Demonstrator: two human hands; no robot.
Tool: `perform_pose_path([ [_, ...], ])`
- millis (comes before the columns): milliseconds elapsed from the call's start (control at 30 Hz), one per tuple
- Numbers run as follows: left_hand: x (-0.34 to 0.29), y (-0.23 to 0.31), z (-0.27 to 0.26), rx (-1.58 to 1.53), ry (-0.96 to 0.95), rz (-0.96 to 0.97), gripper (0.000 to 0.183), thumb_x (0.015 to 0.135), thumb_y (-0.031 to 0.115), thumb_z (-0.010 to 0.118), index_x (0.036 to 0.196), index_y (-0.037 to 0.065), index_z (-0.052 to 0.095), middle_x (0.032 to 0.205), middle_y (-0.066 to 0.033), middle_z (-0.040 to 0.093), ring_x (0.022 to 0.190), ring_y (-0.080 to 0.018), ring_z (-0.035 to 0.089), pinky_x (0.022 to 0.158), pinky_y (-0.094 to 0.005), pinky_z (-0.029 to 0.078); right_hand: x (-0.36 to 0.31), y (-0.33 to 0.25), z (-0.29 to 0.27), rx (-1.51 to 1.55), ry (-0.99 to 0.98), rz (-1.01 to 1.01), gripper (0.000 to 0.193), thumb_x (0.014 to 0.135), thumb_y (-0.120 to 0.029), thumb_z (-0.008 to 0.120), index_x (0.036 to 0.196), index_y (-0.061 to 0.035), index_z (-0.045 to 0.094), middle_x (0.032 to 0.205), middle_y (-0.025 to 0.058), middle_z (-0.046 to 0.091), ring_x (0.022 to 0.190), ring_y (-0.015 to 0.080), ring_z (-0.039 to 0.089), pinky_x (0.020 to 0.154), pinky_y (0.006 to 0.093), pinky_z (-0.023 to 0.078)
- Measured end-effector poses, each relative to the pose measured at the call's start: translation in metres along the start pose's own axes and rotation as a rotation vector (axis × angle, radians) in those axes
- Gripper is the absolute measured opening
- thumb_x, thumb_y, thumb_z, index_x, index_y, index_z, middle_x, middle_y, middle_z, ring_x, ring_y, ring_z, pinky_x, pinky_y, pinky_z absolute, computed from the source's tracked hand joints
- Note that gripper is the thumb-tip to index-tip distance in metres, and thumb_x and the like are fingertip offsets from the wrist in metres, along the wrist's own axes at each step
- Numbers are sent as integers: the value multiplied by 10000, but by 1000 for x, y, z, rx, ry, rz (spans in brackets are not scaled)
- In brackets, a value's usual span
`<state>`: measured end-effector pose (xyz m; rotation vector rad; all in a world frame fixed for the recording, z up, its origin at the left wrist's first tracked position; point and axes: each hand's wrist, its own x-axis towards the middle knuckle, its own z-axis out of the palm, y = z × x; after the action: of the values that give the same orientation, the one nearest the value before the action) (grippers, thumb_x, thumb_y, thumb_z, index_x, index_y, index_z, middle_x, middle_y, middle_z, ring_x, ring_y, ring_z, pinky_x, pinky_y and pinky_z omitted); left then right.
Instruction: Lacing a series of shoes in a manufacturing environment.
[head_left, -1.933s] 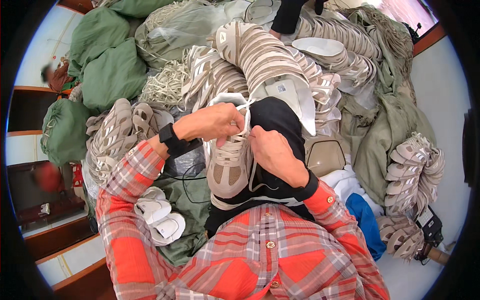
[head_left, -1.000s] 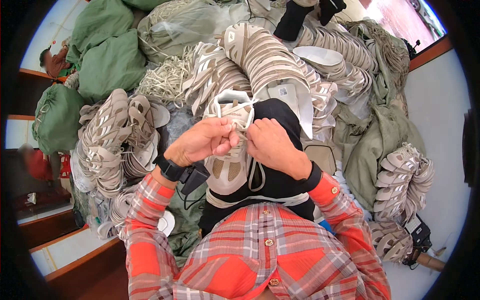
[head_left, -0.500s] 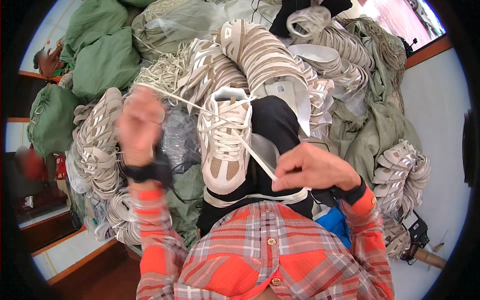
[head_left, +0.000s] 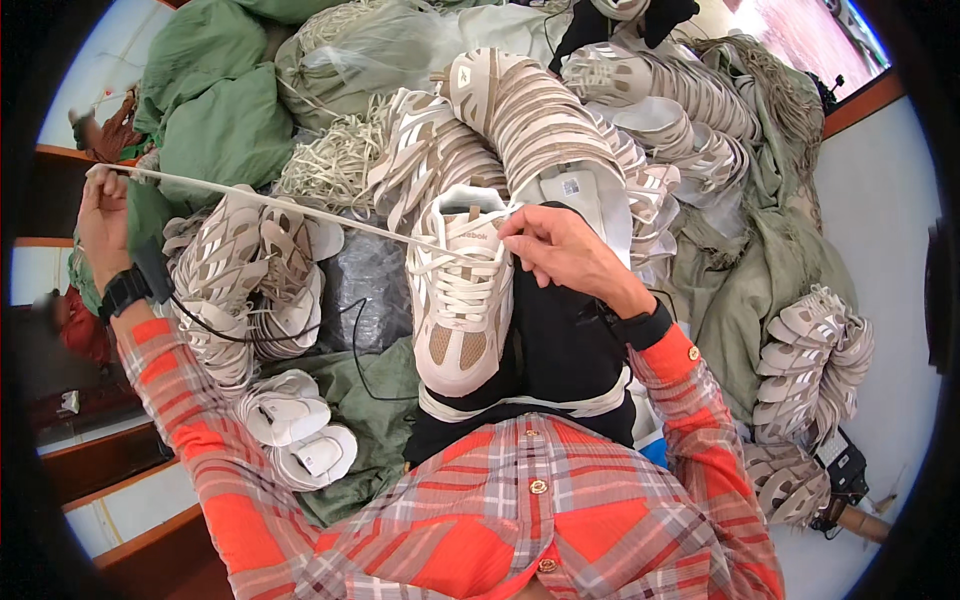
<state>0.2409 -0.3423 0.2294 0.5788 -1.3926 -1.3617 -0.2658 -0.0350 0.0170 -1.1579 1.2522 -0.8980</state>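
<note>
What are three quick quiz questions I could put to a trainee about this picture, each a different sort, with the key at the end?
1. Multiple choice: How does the lace run between the left hand and the shoe?
A) Wound into a coil
B) Stretched out in a nearly straight line
C) Tied in a bow

2. True or false: The right hand is nearer the shoe than the left hand is.

3. Fill in the blank: The large cloth bundles at the upper left of the picture are ____ in colour.

Key: 1. B; 2. True; 3. green
</note>
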Motion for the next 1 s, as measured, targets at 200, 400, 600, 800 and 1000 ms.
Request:
perform_pose_path([
  [200, -28, -26, 90, -155, 710, 55, 140, 969, 44, 405, 1015, -67, 477, 848, -71, 475, 717, -139, 425, 659, -264, 364, 18, -32, 33, -35, -178, 33, 186, 905, -162, 557, 1003, -6, 587, 600, 37, 571, 436, 95, 523, 396, 248, 396],
  [400, -53, -86, 88, -303, 155, -609, 362, 953, 125, 493, 1193, -137, 427, 802, -19, 479, 662, -98, 436, 609, -225, 385, 0, -16, 91, -713, -252, -629, 194, 863, -177, 564, 775, -5, 554, 625, 189, 569, 596, 354, 593, 534, 423, 472],
  [600, -147, -120, 231, 272, -215, -860, 237, 936, 148, 519, 1096, -2, 610, 729, 39, 569, 532, -12, 388, 486, -151, 304, 28, -32, 68, -714, 20, -499, 113, 820, -153, 551, 859, -52, 583, 620, 158, 574, 602, 364, 600, 545, 444, 473],
  [800, -190, -162, 263, 521, -484, -822, 156, 908, 148, 565, 890, 9, 634, 610, 19, 541, 573, -43, 491, 510, -236, 375, 51, -25, 73, -1115, -165, -632, 127, 810, -150, 562, 883, -48, 573, 622, 160, 592, 595, 352, 615, 525, 455, 472],
  [1000, -200, -193, 275, 894, -404, -421, 191, 860, 201, 609, 856, 15, 654, 574, -121, 539, 500, -217, 505, 501, -338, 398, 47, -32, 37, -554, 370, -367, 155, 868, -142, 511, 902, -3, 570, 819, 230, 624, 780, 408, 613, 660, 484, 482],
])
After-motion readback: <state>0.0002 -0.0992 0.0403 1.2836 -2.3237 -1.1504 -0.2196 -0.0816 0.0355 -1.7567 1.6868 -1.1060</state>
